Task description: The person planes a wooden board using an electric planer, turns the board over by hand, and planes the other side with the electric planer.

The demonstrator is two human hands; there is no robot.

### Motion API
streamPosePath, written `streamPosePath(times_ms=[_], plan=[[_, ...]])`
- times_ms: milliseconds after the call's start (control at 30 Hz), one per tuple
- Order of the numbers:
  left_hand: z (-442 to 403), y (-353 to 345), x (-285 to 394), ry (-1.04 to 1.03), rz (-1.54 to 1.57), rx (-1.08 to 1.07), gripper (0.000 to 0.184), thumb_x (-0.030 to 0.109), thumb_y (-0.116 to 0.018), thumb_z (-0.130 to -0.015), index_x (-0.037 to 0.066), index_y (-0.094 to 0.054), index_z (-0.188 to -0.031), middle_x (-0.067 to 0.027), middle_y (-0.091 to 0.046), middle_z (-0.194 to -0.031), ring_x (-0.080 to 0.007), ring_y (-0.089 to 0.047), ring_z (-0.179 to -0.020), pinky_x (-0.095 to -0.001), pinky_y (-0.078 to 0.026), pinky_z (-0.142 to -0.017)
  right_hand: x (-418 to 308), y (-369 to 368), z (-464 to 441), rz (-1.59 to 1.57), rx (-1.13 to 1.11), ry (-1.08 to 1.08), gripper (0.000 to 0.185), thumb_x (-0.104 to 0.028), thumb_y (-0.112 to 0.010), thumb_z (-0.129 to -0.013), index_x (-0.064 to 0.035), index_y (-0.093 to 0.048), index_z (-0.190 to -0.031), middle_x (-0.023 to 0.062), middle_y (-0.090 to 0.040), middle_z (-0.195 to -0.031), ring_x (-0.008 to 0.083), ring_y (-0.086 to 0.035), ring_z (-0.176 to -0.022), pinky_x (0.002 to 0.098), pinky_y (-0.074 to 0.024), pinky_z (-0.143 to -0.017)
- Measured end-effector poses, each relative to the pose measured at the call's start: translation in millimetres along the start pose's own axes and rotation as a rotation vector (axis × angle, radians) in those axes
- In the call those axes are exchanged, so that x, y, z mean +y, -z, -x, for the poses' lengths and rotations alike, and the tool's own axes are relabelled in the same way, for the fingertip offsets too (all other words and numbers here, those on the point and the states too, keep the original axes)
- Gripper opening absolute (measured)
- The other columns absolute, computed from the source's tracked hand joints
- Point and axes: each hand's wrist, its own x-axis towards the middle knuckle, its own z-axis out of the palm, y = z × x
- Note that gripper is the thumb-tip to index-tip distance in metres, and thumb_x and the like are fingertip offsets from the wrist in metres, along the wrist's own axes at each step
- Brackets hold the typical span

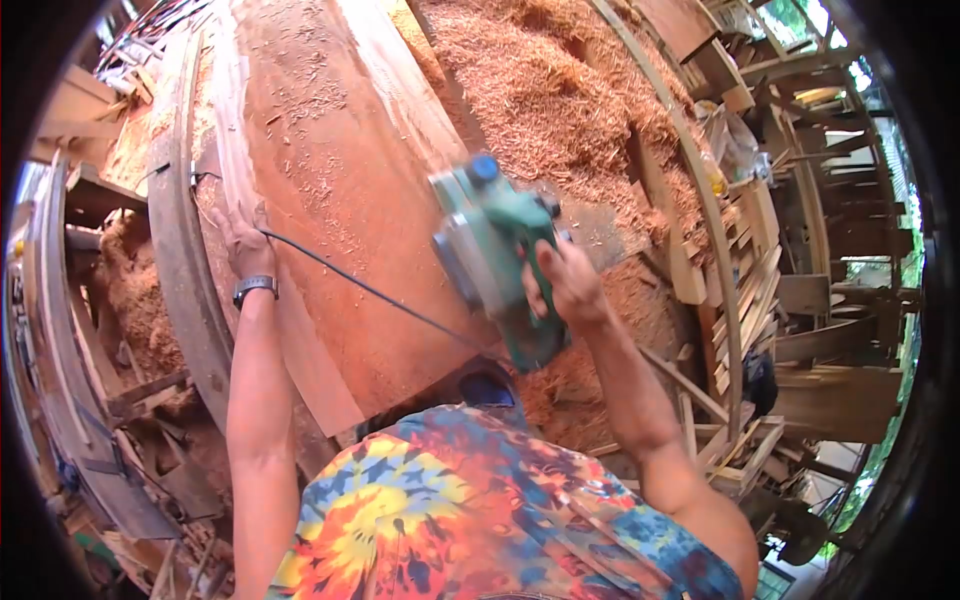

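My right hand (568, 285) is wrapped round the handle of a green electric planer (500, 240) with a blue knob at its front. Motion blurs the planer, which is over the right side of a wide reddish wooden plank (330, 215). On the plank's left edge rests my left hand (243, 240), fingers apart, with a dark watch on the wrist. A black cord (360, 283) runs from beside my left hand across the plank towards my body.
Heaps of wood shavings (540, 100) lie beyond the plank to the right. A curved timber beam (190, 230) borders it on the left. Stacked wood strips (750, 300) and a clear plastic bag (733, 140) are further right.
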Motion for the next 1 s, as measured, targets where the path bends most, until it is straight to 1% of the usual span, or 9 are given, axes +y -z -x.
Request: streamPosePath(times_ms=[67,133,267,400,600,700,733,833,1000], plan=[[7.8,13.8,3.1,0.078,0.019,-0.054,0.063,0.051,-0.055,-0.096,0.005,-0.051,-0.138,-0.0306,-0.036,-0.151,-0.0447,-0.047,-0.132,-0.0482,-0.044,-0.105,13.6,4.8,41.8,-0.029,0.05,-0.084,0.067,-0.065,-0.051,-0.093,-0.0004,-0.049,-0.11,0.0029,-0.05,-0.061,0.0116,-0.048,-0.046,0.0252,-0.0411,-0.044],[16.1,22.7,9.1,0.1,0.003,-0.081,0.063,0.048,-0.056,-0.096,0.004,-0.047,-0.141,-0.0276,-0.041,-0.148,-0.0442,-0.053,-0.126,-0.0486,-0.047,-0.101,25.9,9.8,74.5,-0.051,0.141,-0.135,0.072,-0.069,-0.052,-0.09,0.0004,-0.05,-0.109,0.0037,-0.051,-0.06,0.012,-0.048,-0.046,0.0255,-0.0414,-0.045],[21.6,15.0,0.4,0.06,0.075,-0.075,0.063,0.044,-0.056,-0.097,0.004,-0.042,-0.143,-0.021,-0.054,-0.138,-0.0431,-0.058,-0.118,-0.0498,-0.05,-0.095,39.6,12.1,98.7,-0.024,0.191,-0.158,0.074,-0.071,-0.054,-0.087,0.0004,-0.051,-0.108,0.0051,-0.053,-0.06,0.0131,-0.049,-0.046,0.0268,-0.0421,-0.045],[20.2,14.6,-1.6,0.055,0.064,-0.08,0.061,0.043,-0.055,-0.097,0.005,-0.043,-0.143,-0.0212,-0.055,-0.137,-0.0432,-0.059,-0.116,-0.0507,-0.05,-0.093,37.5,6.2,80.7,-0.041,0.21,-0.138,0.071,-0.07,-0.058,-0.087,-0.0013,-0.054,-0.105,0.0041,-0.052,-0.058,0.012,-0.05,-0.046,0.0259,-0.0413,-0.044],[21.1,21.8,7.7,0.098,0.052,-0.091,0.061,0.044,-0.054,-0.097,0.006,-0.042,-0.144,-0.0214,-0.054,-0.138,-0.0466,-0.06,-0.113,-0.0525,-0.051,-0.092,14.6,6.8,-10.5,0.04,0.18,-0.1,0.066,-0.065,-0.054,-0.092,-0.0004,-0.053,-0.103,0.003,-0.051,-0.058,0.0115,-0.049,-0.044,0.0253,-0.0405,-0.044],[19.8,23.4,14.5,0.156,0.053,-0.116,0.061,0.044,-0.053,-0.098,0.006,-0.042,-0.144,-0.0225,-0.055,-0.137,-0.0474,-0.06,-0.111,-0.0532,-0.051,-0.091,0.9,10.1,-74.6,0.058,0.14,-0.063,0.063,-0.064,-0.054,-0.093,-0.0015,-0.052,-0.101,0.0028,-0.051,-0.058,0.011,-0.049,-0.044,0.0247,-0.0397,-0.043],[21.3,21.8,14.5,0.109,0.025,-0.065,0.06,0.043,-0.053,-0.098,0.007,-0.042,-0.145,-0.0242,-0.055,-0.136,-0.0482,-0.061,-0.11,-0.0532,-0.051,-0.09,-7.2,9.5,-98.6,0.064,0.139,-0.068,0.062,-0.064,-0.054,-0.094,-0.0024,-0.052,-0.099,0.0025,-0.051,-0.058,0.011,-0.049,-0.044,0.0248,-0.0394,-0.042],[21.7,24.3,15.6,0.115,0.025,-0.089,0.059,0.041,-0.052,-0.099,0.006,-0.043,-0.145,-0.0255,-0.055,-0.136,-0.0482,-0.06,-0.112,-0.0521,-0.051,-0.091,-34.1,7.1,-172.8,0.091,0.094,-0.055,0.057,-0.062,-0.053,-0.095,-0.0047,-0.052,-0.096,0.0018,-0.051,-0.058,0.011,-0.048,-0.043,0.0255,-0.0385,-0.041],[19.9,27.9,20.7,0.072,0.034,-0.037,0.054,0.03,-0.059,-0.098,0.001,-0.048,-0.142,-0.0282,-0.057,-0.131,-0.0476,-0.059,-0.113,-0.0488,-0.05,-0.093,-62.8,0.9,-300.4,0.095,0.06,0.011,0.053,-0.059,-0.055,-0.096,-0.0058,-0.054,-0.089,0.0023,-0.051,-0.057,0.0115,-0.05,-0.043,0.0274,-0.0396,-0.039]])
